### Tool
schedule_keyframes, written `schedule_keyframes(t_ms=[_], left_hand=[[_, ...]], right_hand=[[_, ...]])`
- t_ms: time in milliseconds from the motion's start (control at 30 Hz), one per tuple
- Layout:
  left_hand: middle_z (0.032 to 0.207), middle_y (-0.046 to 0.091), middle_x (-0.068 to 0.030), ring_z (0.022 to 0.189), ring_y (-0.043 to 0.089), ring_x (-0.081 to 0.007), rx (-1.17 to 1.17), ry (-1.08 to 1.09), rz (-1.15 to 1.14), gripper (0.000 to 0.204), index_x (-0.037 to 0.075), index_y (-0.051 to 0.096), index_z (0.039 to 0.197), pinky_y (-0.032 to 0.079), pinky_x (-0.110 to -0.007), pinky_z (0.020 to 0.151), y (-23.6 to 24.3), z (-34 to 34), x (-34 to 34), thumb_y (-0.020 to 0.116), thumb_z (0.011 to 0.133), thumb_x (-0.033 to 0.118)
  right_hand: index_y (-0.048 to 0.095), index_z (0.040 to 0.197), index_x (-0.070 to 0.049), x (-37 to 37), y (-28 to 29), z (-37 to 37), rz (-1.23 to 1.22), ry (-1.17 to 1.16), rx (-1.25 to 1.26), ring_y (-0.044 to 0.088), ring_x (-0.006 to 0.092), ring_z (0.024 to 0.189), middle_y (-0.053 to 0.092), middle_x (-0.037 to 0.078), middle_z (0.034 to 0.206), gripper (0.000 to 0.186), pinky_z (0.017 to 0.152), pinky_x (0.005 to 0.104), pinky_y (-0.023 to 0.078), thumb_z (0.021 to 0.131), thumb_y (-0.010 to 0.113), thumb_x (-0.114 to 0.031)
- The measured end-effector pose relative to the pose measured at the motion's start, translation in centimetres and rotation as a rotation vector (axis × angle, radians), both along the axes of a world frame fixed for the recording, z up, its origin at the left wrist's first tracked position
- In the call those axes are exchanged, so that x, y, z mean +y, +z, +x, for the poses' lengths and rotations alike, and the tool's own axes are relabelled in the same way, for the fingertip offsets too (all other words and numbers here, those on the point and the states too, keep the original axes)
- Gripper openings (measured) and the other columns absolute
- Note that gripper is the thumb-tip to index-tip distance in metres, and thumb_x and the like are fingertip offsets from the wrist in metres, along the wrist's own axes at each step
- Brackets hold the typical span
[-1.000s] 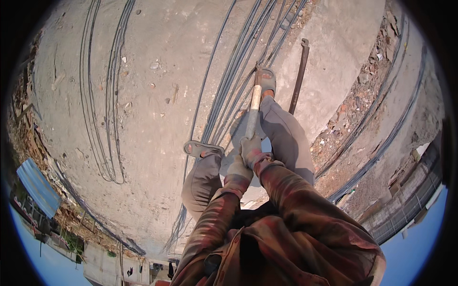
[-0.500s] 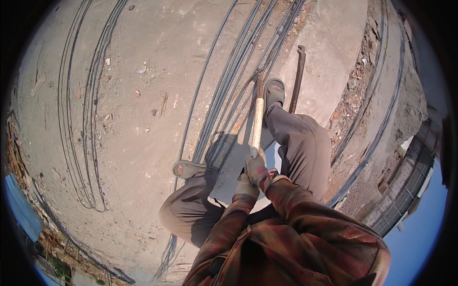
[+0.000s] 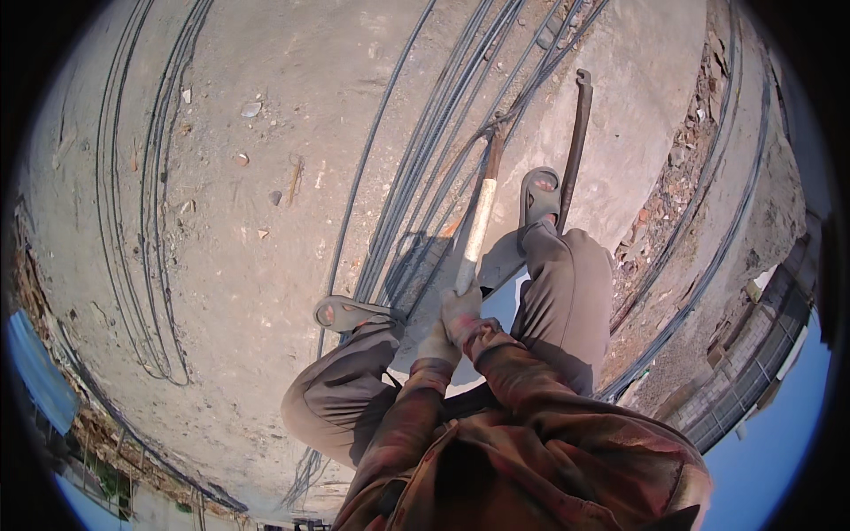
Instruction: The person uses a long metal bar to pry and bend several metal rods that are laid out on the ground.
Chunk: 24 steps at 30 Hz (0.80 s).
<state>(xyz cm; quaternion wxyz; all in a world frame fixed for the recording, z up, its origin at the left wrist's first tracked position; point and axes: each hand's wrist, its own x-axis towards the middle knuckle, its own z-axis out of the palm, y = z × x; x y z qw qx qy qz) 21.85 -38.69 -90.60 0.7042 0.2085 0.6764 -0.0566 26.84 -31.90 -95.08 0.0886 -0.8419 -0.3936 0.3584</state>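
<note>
From the wearer's head, a fisheye camera is looking down, with dusty grey-brown ground (image 3: 243, 305) spreading toward twelve o'clock and a rust-brown cloth jacket (image 3: 549, 456) looming close at six.

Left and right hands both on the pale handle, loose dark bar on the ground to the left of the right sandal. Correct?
Wrong side: the head view shows the dark bar to the right of the right sandal. Left hand and right hand on the pale handle stands.
</note>
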Motion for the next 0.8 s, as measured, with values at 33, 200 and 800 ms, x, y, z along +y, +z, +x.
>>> schedule_keyframes(t_ms=[33, 200, 800], left_hand=[[0.102, 0.062, -0.0277, 0.099, 0.058, -0.0459, 0.039, -0.01, 0.026, 0.055, 0.009, 0.044, 0.121, 0.047, -0.049, 0.081, -0.2, 0.6, -0.2, 0.065, 0.079, 0.037], [0.107, 0.061, -0.0274, 0.104, 0.057, -0.0437, 0.055, 0.143, -0.09, 0.065, 0.012, 0.035, 0.132, 0.046, -0.05, 0.083, 10.2, 5.6, 4.0, 0.064, 0.079, 0.037], [0.061, 0.057, -0.0098, 0.045, 0.054, -0.0196, -0.098, 0.27, -0.061, 0.035, 0.001, 0.05, 0.105, 0.04, -0.033, 0.04, 43.3, 1.7, 40.8, 0.061, 0.074, 0.014]], right_hand=[[0.056, 0.108, -0.002, 0.8, 0.4, 0.0, 0.007, -0.011, 0.023, 0.062, 0.0209, 0.066, 0.061, 0.01, 0.076, 0.035, 0.06, 0.0339, 0.049, 0.074, 0.059, -0.009], [0.059, 0.105, 0.0, 2.2, 6.7, 6.0, -0.34, 0.039, 0.038, 0.064, 0.0269, 0.072, 0.063, 0.013, 0.078, 0.033, 0.066, 0.0352, 0.049, 0.075, 0.059, -0.013], [0.058, 0.098, -0.007, 33.3, 27.0, 8.6, -0.518, -0.705, 1.065, 0.058, 0.0247, 0.063, 0.06, 0.011, 0.081, 0.02, 0.056, 0.0406, 0.049, 0.09, 0.051, -0.023]])
